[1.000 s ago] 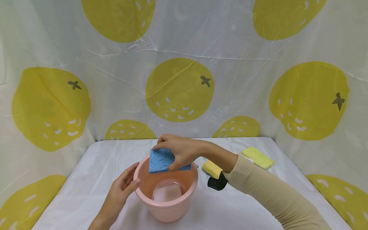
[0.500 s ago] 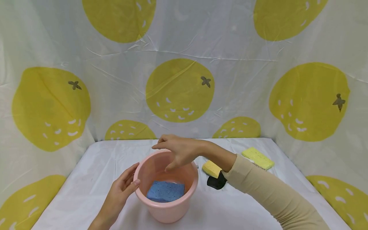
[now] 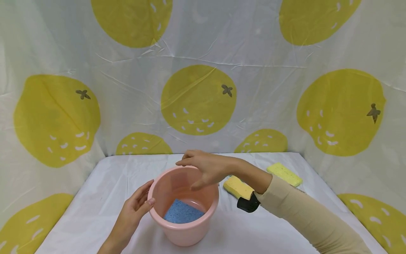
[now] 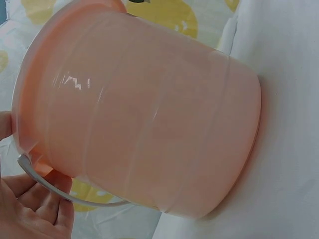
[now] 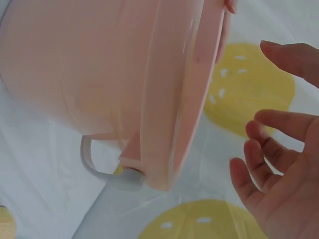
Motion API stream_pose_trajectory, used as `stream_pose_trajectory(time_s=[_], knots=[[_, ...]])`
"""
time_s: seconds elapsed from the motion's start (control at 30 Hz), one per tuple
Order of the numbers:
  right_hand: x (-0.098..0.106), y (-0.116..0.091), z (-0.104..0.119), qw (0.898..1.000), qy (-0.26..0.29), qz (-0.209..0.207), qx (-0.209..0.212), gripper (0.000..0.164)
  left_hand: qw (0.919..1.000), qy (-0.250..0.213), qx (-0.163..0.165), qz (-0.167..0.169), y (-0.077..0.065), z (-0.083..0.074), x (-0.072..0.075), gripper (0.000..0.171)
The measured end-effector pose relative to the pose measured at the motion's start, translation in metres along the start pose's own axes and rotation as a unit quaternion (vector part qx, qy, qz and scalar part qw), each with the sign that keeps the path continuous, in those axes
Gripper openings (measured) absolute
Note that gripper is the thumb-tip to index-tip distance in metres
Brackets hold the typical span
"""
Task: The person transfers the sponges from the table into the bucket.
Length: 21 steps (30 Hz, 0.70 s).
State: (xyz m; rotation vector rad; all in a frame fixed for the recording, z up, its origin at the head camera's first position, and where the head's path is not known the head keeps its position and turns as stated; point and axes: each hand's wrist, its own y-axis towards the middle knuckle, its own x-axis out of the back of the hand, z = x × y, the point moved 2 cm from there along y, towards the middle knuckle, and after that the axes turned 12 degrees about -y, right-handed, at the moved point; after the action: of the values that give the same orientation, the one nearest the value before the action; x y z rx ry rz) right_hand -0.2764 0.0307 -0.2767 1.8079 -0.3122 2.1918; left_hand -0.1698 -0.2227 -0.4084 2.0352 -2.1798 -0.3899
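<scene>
L hand: hand (image 3: pixel 131 208) holds the pail (image 3: pixel 185 233) by its rim (image 3: pixel 184 226), thumb on top edge, fingers round the outside.
R hand: hand (image 3: pixel 207 168) is up over the pail, fingers loose & spread, thumb wide apart from them; a gap btwn it & the rim in the R wrist view.
Pail: pink, stands upright, just R of L hand & under R hand.
Handle: grey handle (image 4: pixel 75 198) crosses in front of L hand's fingers in the L wrist view; can't tell if they touch.
Blue sponge: sponge (image 3: pixel 182 212) is low inside the pail, below R hand, w/ one corner pointing away. Rim hides its near edge, so can't tell if it's flat.
Near yellow sponge: sponge (image 3: pixel 238 187) is R of R hand, by the wrist, on the worktop (image 3: pixel 253 229).
Far yellow sponge: sponge (image 3: pixel 284 174) is farther R of R hand, past the forearm, paler.
Black bit: small black part (image 3: pixel 248 203) sits under R hand's cuff.
Sleeve: tan sleeve (image 3: pixel 304 208) goes from R hand's wrist down the arm.
</scene>
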Motion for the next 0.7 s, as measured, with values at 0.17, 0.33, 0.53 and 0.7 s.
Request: stream_pose_trajectory(time_s=[0.17, 0.33, 0.53, 0.7], knots=[[-0.001, -0.011, -0.006, 1.000, 0.004, -0.003, -0.014, 0.072, 1.0000, 0.000, -0.002, 0.003, 0.000, 0.001, 0.001, 0.053], [-0.002, -0.022, -0.014, 1.000, 0.003, -0.011, -0.027, 0.073, 0.9999, -0.004, -0.004, 0.008, 0.000, 0.001, 0.000, 0.054], [-0.004, -0.035, -0.022, 0.999, 0.001, -0.015, -0.046, 0.073, 1.0000, -0.001, -0.003, 0.003, 0.000, 0.000, 0.000, 0.054], [-0.004, -0.045, -0.027, 0.997, 0.013, -0.026, -0.067, 0.073, 1.0000, 0.000, 0.003, -0.002, -0.001, 0.000, 0.000, 0.054]])
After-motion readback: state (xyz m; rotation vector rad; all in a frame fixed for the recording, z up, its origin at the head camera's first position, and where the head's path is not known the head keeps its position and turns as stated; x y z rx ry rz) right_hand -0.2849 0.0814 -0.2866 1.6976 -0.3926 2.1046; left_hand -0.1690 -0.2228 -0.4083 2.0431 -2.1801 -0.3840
